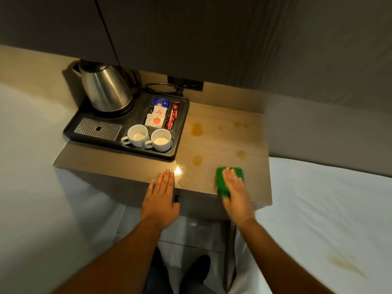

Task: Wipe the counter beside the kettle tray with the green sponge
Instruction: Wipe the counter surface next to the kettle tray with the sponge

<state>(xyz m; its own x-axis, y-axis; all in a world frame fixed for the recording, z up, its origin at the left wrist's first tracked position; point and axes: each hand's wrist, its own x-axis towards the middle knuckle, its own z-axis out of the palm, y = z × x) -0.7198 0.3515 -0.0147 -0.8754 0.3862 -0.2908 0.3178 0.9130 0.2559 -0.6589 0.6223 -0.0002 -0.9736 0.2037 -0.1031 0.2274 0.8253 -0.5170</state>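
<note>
The green sponge (222,181) lies flat on the wooden counter (224,141) near its front right edge. My right hand (235,192) presses down on top of it, fingers together, and looks blurred. My left hand (162,196) rests flat at the counter's front edge, fingers straight, holding nothing. Brownish stains (197,130) mark the counter to the right of the black kettle tray (180,132). On the tray's back left stands the steel kettle (106,88).
The tray also holds two white cups (148,137), sachets (158,116) and a metal drip grid (97,129). A dark cabinet (169,39) overhangs the back. White beds flank the counter on the left and on the right (328,209). A cable (161,87) lies behind the tray.
</note>
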